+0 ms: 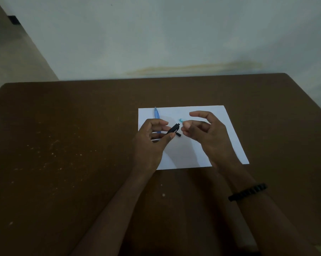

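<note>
Black plastic pen barrel (pixel 173 129) is pinched between the thumb and fingers of the left hand (pixel 152 141) above the white paper sheet (pixel 220 115). Its end points at the right hand (pixel 205 132), whose curled fingers sit just beside it; whether they hold anything cannot be told. Farther off, a light blue pen (pixel 156 115) lies on the sheet.

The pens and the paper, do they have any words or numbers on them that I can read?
No text can be read anywhere in this view.
White paper: blank, nothing written where it shows.
Black pen part, pinched by the left hand: no print visible; too small and dim to be sure.
Blue pen on the paper: no readable label either.
</note>
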